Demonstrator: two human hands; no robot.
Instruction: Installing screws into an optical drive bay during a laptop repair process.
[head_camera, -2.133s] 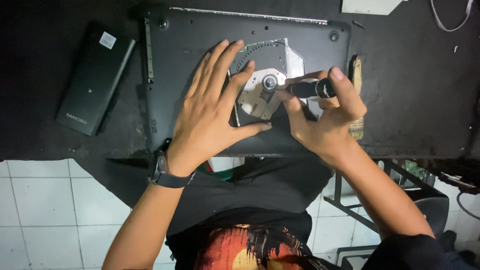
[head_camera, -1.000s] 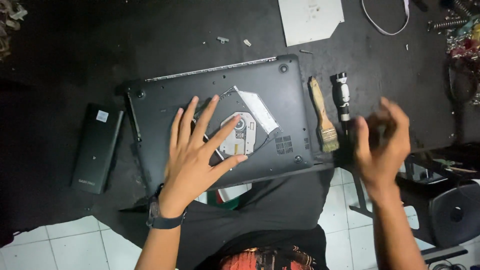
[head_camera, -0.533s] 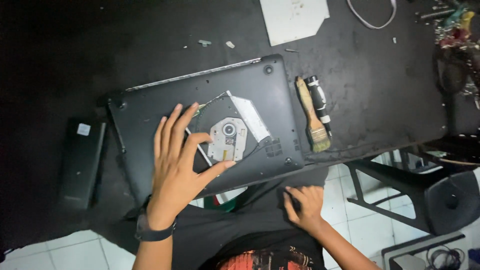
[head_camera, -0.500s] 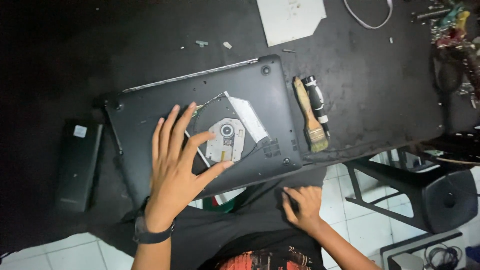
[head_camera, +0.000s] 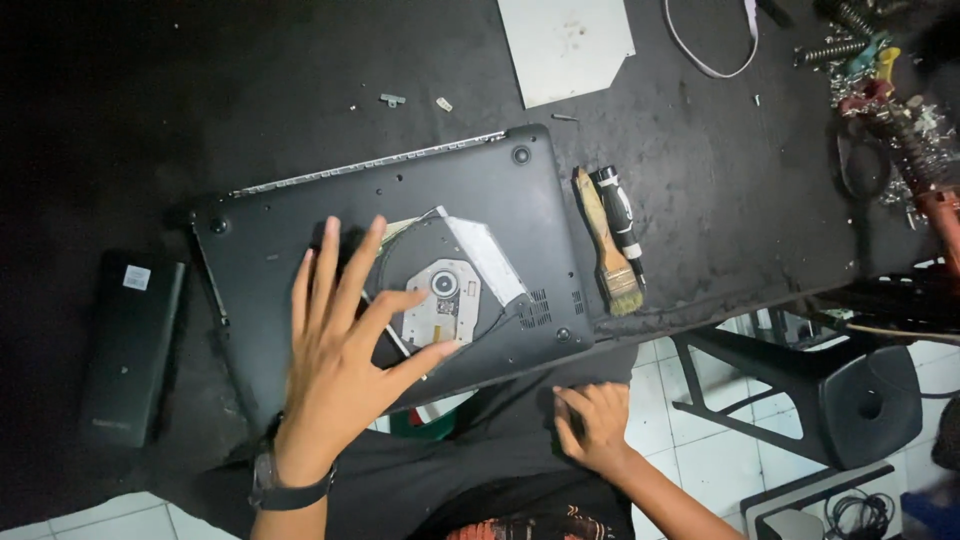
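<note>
— Fingers (head_camera: 335, 270) of the left hand (head_camera: 335, 365) are spreading wide and flat on the upturned laptop (head_camera: 400, 250), not gripping anything, only pressing it down. Are you seeing the right hand (head_camera: 593, 425)?

— Yes. A moment ago it was holding the black screwdriver (head_camera: 620, 220) over the disc drive (head_camera: 445, 300); now it is lying low at the person's lap, against the dark shirt, below the worktop (head_camera: 720, 200) edge. Its fingers are half curled; I cannot tell if they are closing on something small, but the tool is not in them.

— So the screwdriver is now lying on the worktop?

— It is lying just beside the paintbrush (head_camera: 605, 250), to the right of the laptop, both pointing away from the person. I am judging that the work with the tool is pausing, while the left hand is keeping its place as before.

— And how is the laptop looking?

— It is lying bottom up near the worktop's front edge, a little rotated. The dark grey base is showing round rubber feet and vent slots, and in an opening the silver metal of the drive with its round hub. The black battery pack (head_camera: 130, 345) is lying apart on the left.
</note>
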